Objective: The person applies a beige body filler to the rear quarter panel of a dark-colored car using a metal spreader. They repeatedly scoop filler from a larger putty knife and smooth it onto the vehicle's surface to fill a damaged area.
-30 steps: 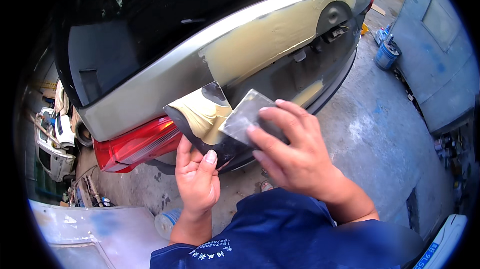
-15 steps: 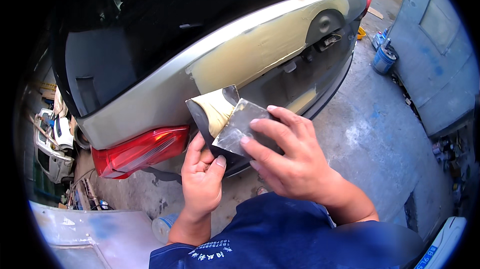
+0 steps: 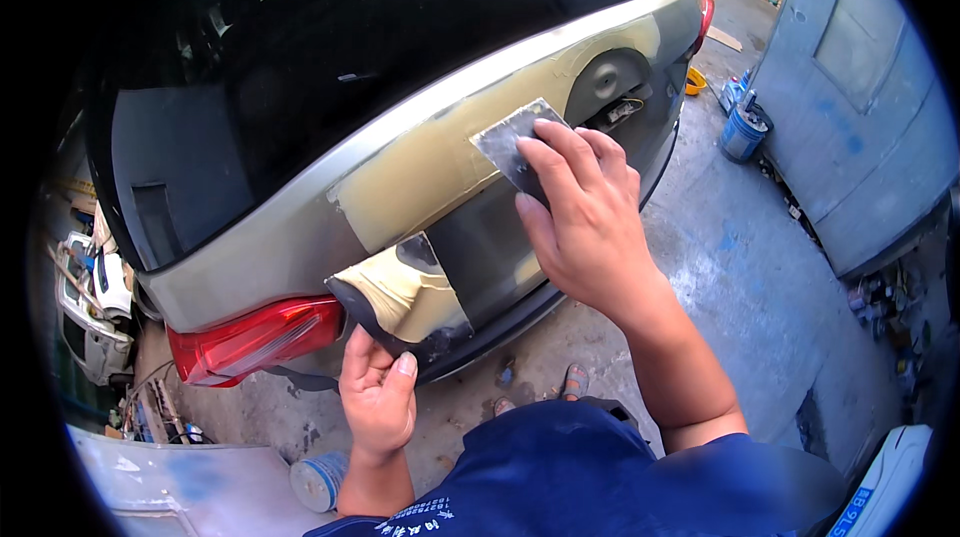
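My left hand (image 3: pixel 380 392) grips the lower edge of a dark square putty board (image 3: pixel 440 342), thumb on top. A mound of pale yellow putty (image 3: pixel 392 282) is spread across its upper part. My right hand (image 3: pixel 590 202) pinches a flat grey putty scraper (image 3: pixel 505 137), fingers on its face; its upper edge is over or against the car's tailgate, and I cannot tell whether it touches. Beige filler (image 3: pixel 415 187) covers a long band of the silver tailgate (image 3: pixel 270 237) beneath the dark rear window. The scraper hides part of that band.
A red tail light (image 3: pixel 255 337) sits left of the board. Blue buckets stand on the floor, one at right (image 3: pixel 742 132) and one at lower left (image 3: pixel 320 480). Blue-grey panels (image 3: pixel 850 117) rise at right. Loose car parts (image 3: pixel 95 307) lie at far left.
The scraper has left the putty board and moved up and right to the tailgate in my right hand. My left hand has lowered the board slightly and to the left.
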The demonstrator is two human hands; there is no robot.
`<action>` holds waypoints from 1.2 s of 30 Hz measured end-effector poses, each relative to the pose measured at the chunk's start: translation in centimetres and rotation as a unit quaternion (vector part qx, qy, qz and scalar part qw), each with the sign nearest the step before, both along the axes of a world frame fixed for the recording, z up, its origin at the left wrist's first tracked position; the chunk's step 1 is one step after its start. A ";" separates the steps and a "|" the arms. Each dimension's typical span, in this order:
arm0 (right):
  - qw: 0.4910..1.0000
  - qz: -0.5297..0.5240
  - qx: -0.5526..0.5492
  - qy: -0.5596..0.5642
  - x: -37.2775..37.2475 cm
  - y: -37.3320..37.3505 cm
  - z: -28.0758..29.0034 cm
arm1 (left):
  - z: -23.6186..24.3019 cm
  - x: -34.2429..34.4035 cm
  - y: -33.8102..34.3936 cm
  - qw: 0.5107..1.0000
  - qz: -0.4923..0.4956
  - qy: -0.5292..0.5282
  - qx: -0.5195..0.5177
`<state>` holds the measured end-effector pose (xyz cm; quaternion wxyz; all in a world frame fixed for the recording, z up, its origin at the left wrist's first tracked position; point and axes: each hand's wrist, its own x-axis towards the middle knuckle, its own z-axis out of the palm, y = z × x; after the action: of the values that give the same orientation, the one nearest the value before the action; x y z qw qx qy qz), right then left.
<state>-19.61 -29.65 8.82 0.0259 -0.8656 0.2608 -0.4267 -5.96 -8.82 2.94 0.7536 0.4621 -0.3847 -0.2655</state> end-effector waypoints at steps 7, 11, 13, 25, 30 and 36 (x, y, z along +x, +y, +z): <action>0.998 -0.018 -0.037 0.045 2.6 -0.4 1.3 | -1.2 -0.7 1.2 0.997 -0.033 0.073 0.009; 0.998 -0.012 -0.035 0.054 2.8 -0.7 1.8 | -1.6 -0.8 1.1 0.995 -0.034 0.093 0.008; 0.998 -0.008 -0.040 0.054 3.1 -0.7 2.0 | -1.9 -0.7 1.2 0.995 -0.031 0.091 0.009; 0.997 -0.009 -0.033 0.067 3.1 -0.5 1.9 | -1.9 -0.3 0.5 0.994 -0.042 0.101 0.006; 0.997 -0.019 -0.029 0.062 3.5 -0.2 2.3 | -1.9 -0.2 0.3 0.994 -0.045 0.101 0.006; 0.998 -0.017 -0.033 0.052 3.9 -0.2 1.3 | -2.1 0.0 0.3 0.994 -0.039 0.098 -0.002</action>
<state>-15.66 -29.81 10.16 -0.0234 -0.8826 0.2624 -0.3894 -5.91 -8.47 0.81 0.7775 0.4172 -0.3274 -0.3381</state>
